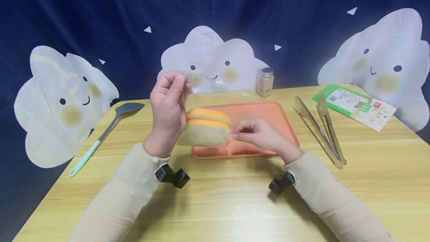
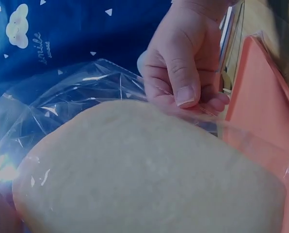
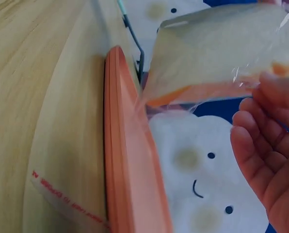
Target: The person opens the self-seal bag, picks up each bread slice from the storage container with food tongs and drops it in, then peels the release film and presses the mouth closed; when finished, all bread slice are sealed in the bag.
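Observation:
Pale bread slices (image 1: 205, 134) with orange-brown crust sit inside a clear plastic bag (image 2: 93, 77), raised over the front left part of an orange tray (image 1: 262, 113). My left hand (image 1: 169, 102) pinches the bag's film above the bread's left end. In the head view my right hand (image 1: 260, 133) pinches the film at the bag's right side, thumb against finger. The left wrist view shows that right hand (image 2: 183, 63) from across the bread, its thumb pressing the film. In the right wrist view its fingers (image 3: 253, 145) are curled beside the bread.
A grey spatula (image 1: 125, 108) with a mint handle lies left. Behind the tray stands a small capped jar (image 1: 265, 82). Metal tongs (image 1: 320, 130) and a green-and-white packet (image 1: 357, 104) lie right. A clear strip with red lettering (image 3: 67, 201) lies near the tray's edge.

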The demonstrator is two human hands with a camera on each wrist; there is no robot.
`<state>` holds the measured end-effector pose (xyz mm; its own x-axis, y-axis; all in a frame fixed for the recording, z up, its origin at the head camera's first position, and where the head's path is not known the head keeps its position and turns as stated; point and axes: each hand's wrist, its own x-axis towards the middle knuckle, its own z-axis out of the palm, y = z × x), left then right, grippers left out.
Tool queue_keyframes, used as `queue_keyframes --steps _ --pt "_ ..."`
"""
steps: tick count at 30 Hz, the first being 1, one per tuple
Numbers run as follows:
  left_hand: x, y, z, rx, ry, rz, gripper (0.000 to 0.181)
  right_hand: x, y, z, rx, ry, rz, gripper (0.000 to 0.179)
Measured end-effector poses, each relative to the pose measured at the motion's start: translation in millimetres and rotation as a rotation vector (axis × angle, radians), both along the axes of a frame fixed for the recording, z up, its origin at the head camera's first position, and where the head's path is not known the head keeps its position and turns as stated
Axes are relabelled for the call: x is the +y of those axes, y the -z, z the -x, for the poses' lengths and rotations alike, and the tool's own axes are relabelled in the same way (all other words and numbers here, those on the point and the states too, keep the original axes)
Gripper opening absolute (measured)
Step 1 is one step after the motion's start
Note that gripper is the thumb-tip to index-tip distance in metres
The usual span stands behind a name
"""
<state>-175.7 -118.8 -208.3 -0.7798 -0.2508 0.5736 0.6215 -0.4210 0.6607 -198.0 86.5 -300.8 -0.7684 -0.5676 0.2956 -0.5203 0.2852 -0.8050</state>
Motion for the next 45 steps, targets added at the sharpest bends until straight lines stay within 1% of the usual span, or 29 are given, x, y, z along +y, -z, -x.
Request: queue_keyframes --steps 4,7,9,10,12,15,19,21,22,23,24,25,26,29,30,31,32,34,36,38,41,43,45 --pt "0.0 2.9 1.4 -0.027 -0.012 0.012 0.028 -4 -5.8 -6.7 0.122 0.020 -0.031 0.004" --pt "-0.7 2.4 2.1 -0.028 -0.036 0.015 0.027 -6 -11.2 -10.2 0.228 0.039 -0.039 0.006" --pt "-1.5 0.9 2.2 -0.017 -0.048 0.013 0.027 -7 -12.7 -11.0 0.266 0.038 -0.029 0.007" --pt "-1.9 0.0 2.2 -0.012 -0.051 0.010 0.026 -7 -13.0 -11.3 0.270 0.032 -0.018 0.008" --pt "-2.9 -1.4 2.3 -0.003 -0.052 -0.006 0.026 -7 -12.9 -11.7 0.258 0.018 0.011 0.010" --pt "-4.5 -2.7 2.5 0.006 -0.050 -0.037 0.026 -8 -11.0 -12.1 0.190 0.016 0.067 0.011" --pt "-7.1 -3.0 2.9 0.005 -0.050 -0.073 0.026 -9 -8.3 -12.7 0.081 0.073 0.137 0.008" --pt "-8.2 -2.9 2.9 0.001 -0.049 -0.078 0.025 -10 -7.2 -12.8 0.053 0.121 0.163 0.008" --pt "-8.6 -2.9 2.8 0.000 -0.050 -0.077 0.025 -10 -7.0 -12.8 0.054 0.146 0.169 0.008" --pt "-9.1 -3.0 2.7 -0.003 -0.052 -0.076 0.025 -9 -6.6 -12.6 0.072 0.169 0.167 0.007" --pt "-9.7 -3.1 2.6 -0.006 -0.055 -0.073 0.025 -8 -6.2 -12.0 0.111 0.198 0.147 0.006" --pt "-10.2 -3.3 2.3 -0.009 -0.057 -0.070 0.025 -7 -6.1 -11.6 0.167 0.223 0.116 0.006" --pt "-10.7 -3.5 2.1 -0.009 -0.060 -0.068 0.024 -5 -6.2 -11.0 0.243 0.247 0.081 0.005" --pt "-12.6 -4.3 1.5 -0.010 -0.075 -0.058 0.024 1 -6.4 -7.7 0.515 0.323 -0.031 0.005" --pt "-13.4 -4.2 1.7 -0.010 -0.081 -0.054 0.024 3 -6.7 -6.4 0.596 0.359 -0.059 0.006" --pt "-14.0 -4.4 1.4 -0.010 -0.084 -0.048 0.023 5 -7.3 -5.3 0.659 0.388 -0.065 0.006" --pt "-14.5 -4.5 1.1 -0.011 -0.090 -0.040 0.023 7 -7.6 -4.0 0.700 0.412 -0.060 0.005" --pt "-15.2 -4.4 1.0 -0.012 -0.096 -0.029 0.023 9 -8.9 -1.6 0.727 0.448 -0.027 0.005" --pt "-15.7 -4.1 1.4 -0.012 -0.100 -0.029 0.023 10 -10.4 -0.6 0.718 0.451 0.025 0.005" --pt "-15.2 -3.9 1.7 -0.021 -0.102 -0.036 0.024 9 -11.4 0.6 0.700 0.414 0.087 0.007" --pt "-12.0 -1.5 2.8 -0.038 -0.091 -0.046 0.025 7 -13.0 0.2 0.679 0.354 0.126 0.009" --pt "-8.0 1.1 3.8 -0.042 -0.080 -0.042 0.026 4 -12.6 0.8 0.703 0.309 0.149 0.011" --pt "-4.5 3.1 4.3 -0.032 -0.073 -0.025 0.027 2 -12.6 0.6 0.755 0.280 0.157 0.012"
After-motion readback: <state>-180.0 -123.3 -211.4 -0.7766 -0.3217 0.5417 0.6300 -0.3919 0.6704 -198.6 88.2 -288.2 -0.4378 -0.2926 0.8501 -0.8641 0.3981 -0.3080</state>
